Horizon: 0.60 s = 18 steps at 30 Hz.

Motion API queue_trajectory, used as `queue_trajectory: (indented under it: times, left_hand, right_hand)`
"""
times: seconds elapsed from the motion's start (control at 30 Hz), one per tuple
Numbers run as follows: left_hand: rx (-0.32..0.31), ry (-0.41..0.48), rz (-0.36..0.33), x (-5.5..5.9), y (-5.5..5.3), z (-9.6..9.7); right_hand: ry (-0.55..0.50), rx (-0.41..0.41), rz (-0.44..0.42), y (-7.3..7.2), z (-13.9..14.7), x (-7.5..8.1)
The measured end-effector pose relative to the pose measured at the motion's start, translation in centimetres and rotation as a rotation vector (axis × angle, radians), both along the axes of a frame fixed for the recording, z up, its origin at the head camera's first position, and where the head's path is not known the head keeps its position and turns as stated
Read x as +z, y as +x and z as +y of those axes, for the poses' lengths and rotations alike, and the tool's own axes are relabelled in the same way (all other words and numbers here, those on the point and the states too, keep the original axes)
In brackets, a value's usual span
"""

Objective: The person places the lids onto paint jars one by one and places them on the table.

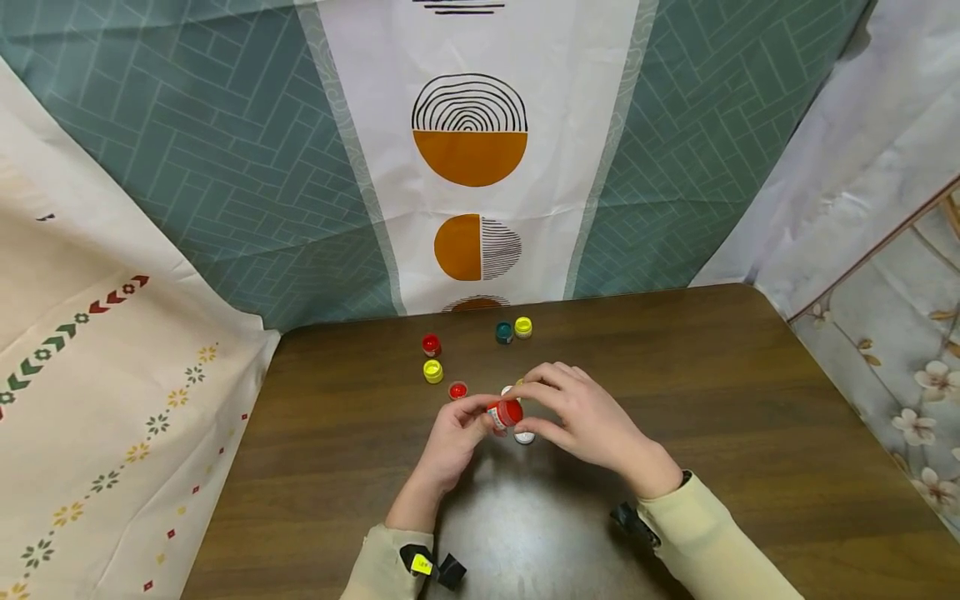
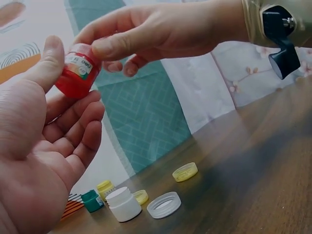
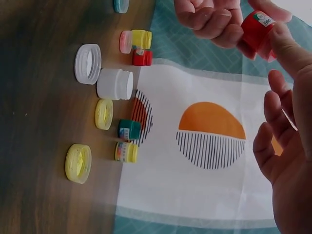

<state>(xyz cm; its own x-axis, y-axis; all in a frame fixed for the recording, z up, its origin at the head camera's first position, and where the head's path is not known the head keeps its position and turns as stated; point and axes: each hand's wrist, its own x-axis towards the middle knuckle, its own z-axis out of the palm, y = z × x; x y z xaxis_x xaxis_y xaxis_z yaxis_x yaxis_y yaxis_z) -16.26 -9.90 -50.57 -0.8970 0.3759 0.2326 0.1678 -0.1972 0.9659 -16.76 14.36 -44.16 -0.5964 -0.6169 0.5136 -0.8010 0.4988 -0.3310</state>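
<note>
A small red paint jar (image 1: 504, 414) with a printed label is held tilted above the table between both hands. My left hand (image 1: 452, 443) grips its body between thumb and fingers. From the other side, my right hand (image 1: 588, 417) pinches the jar at its translucent lid end with thumb and forefinger, as the left wrist view shows. Below the hands stands an uncapped white jar (image 2: 123, 204), mostly hidden in the head view. A white ring-shaped lid (image 2: 164, 204) lies beside it, along with yellow lids (image 3: 78, 163).
Toward the back left of the brown table (image 1: 337, 467) stand a red jar (image 1: 431, 345) and a yellow jar (image 1: 432, 372), with a red lid (image 1: 457, 390) in front. A teal jar (image 1: 504, 332) and another yellow jar (image 1: 523, 327) are near the back edge. Patterned cloth hangs behind.
</note>
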Motion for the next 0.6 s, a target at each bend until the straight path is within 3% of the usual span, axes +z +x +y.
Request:
queue_trajectory:
  times: [0.2,0.33,0.6]
  left_hand:
    - [-0.001,-0.029,-0.003,0.0,0.2,0.4]
    - [0.021,-0.022,0.023,0.1,0.4,0.7]
    - [0.139,-0.126,0.239,0.1,0.4,1.0]
  right_hand:
    - [0.090,-0.067,-0.041,0.2,-0.6,-0.3]
    - [0.108,-0.129,-0.009,0.4,-1.3,-0.9]
    - [0.098,-0.214,0.035,0.6,-2.0,-1.1]
